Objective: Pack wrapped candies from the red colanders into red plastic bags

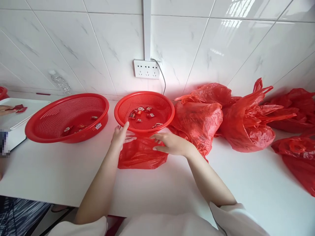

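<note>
A small red plastic bag [140,156] lies flat on the white table in front of me. My left hand [121,135] rests at its upper left corner, fingers extended, the tips touching the rim of a round red mesh basket [162,125]. My right hand [169,143] lies on the bag's upper right edge with its fingers pressed together on the plastic. The basket holds several small wrapped candies [140,112].
A larger red basket [44,129] with a few candies stands to the left. Several filled red bags [243,121] are piled at right along the tiled wall. Another person's hand [7,110] holds something red over a white tray [17,121]. A wall socket [146,68] is behind.
</note>
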Demonstrator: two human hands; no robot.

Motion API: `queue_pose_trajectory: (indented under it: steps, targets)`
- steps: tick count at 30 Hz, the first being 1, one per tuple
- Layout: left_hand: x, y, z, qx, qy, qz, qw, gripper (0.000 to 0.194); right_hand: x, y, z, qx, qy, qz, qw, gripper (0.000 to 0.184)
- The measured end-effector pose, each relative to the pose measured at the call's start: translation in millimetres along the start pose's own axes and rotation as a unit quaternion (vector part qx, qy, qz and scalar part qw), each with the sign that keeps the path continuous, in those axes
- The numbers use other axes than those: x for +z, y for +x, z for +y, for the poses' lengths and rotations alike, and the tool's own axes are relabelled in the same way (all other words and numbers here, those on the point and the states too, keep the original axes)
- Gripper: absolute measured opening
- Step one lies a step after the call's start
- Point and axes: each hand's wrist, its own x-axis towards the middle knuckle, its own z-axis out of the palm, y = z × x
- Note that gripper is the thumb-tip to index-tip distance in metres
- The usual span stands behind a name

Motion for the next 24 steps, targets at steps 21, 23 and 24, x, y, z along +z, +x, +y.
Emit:
queue_pose_trajectory:
  steps: [21, 23, 24]
  targets:
    - [8.2, -16, -33, 0.041, -0.140, -0.094, 0.985, 0.025, 5, 48, 55, 0.097, -0.164, 0.162, 0.968, 0.034]
    - [8.0, -17, -37, 0.055, -0.132, -0.100, 0.985, 0.018, 12, 51, 58, 0.111, -0.187, 0.148, 0.965, 0.035]
    - [8.0, -17, -39, 0.061, -0.125, -0.100, 0.985, 0.013, 15, 52, 59, 0.115, -0.195, 0.141, 0.964, 0.035]
